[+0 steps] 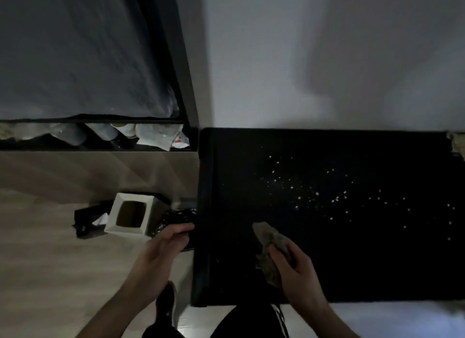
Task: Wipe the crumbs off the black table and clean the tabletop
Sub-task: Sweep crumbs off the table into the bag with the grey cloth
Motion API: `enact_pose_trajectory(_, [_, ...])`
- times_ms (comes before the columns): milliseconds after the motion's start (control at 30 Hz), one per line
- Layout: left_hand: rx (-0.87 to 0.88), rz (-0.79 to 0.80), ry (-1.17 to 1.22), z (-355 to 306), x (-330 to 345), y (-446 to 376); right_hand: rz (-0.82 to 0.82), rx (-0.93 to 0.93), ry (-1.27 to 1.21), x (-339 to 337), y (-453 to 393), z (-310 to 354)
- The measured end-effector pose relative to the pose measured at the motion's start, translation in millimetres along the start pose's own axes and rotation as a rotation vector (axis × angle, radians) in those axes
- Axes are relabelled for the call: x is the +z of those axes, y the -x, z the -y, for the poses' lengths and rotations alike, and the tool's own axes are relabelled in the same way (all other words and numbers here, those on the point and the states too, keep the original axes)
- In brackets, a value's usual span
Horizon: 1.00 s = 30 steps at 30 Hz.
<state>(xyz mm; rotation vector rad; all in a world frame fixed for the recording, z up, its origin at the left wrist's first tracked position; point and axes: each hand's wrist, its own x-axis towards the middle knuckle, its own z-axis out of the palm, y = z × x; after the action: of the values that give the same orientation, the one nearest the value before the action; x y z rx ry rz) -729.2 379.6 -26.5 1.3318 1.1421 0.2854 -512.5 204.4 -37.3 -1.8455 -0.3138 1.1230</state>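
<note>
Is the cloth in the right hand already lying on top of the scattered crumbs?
No: the cloth, gripped by the right hand, sits nearer the person than the crumbs.

Black table [352,262], speckled with white crumbs [334,199] like scattered stars. The cloth [270,239] shows drab grey-olive, mottled. Beside the table a white box [151,211] with a dark square opening sits on a pale wood-grain floor [50,262]. The wall [327,60] reads plain white-grey.
</note>
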Motion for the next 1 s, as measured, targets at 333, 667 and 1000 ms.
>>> enact_pose_trajectory(333, [-0.42, 0.089, -0.05, 207.9, -115.8, -177.6, -0.194, -0.08, 0.012, 143.5, -61.0, -24.3])
enact_pose_trajectory(667, [-0.532, 0.078, -0.402, 442.3, -105.1, -333.7, -0.373, -0.431, 0.471, 180.0, -227.3, -53.9])
enact_pose_trajectory(1000, [-0.644, 0.044, -0.61, 566.0, -85.9, -401.4, -0.415, -0.571, 0.947, 187.1, -263.6, -93.2])
